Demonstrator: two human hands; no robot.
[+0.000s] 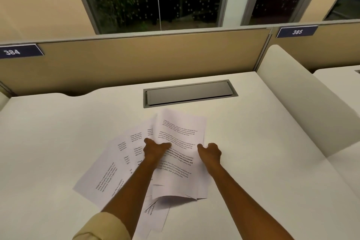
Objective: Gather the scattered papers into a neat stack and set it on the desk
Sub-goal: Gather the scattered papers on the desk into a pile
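Several white printed papers [180, 161] lie fanned out in the middle of the white desk [253, 142]. A partly gathered bunch sits on top, its lower edge lifted a little off the desk. My left hand [155, 149] grips the bunch's left edge, thumb on top. My right hand [210, 152] pinches its right edge. More loose sheets [101, 173] spread out to the left and below, under my left forearm.
A grey cable hatch [190, 93] is set in the desk behind the papers. A tan partition [136, 60] with labels 384 and 385 closes the back. A white side divider [303, 107] stands at the right.
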